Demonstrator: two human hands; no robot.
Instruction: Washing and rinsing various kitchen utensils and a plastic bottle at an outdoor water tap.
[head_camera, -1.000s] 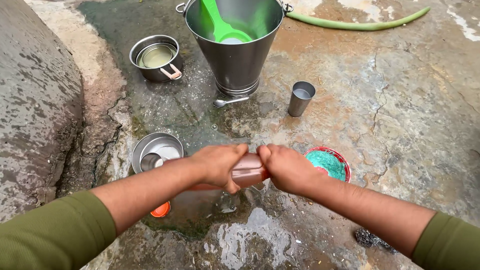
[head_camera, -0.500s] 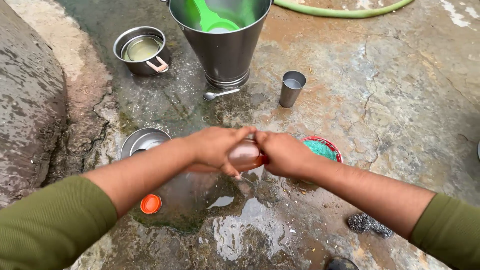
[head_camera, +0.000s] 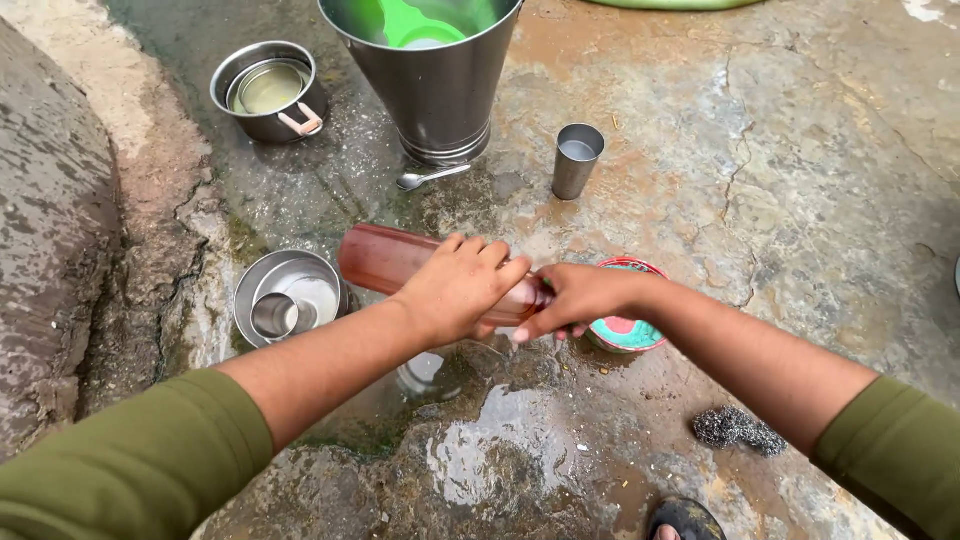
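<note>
While the wet stone ground (head_camera: 780, 180) shines, the left hand (head_camera: 458, 288) and right hand (head_camera: 580, 297) grip a brown bottle (head_camera: 385, 260) sideways above it, near a steel bucket (head_camera: 440, 90) holding a green scoop (head_camera: 415, 22).

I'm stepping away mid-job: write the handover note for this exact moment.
Left hand: wrapped around the brown bottle, held level above the wet ground.
Right hand: at the bottle's mouth end; its exact grip is hidden.
Nearby: steel bowl with a small cup inside on the left, soap dish under the right hand, steel scrubber, tumbler, spoon, bucket, saucepan.
Done: bottle in hand.
Left: cannot tell what is already washed.
</note>
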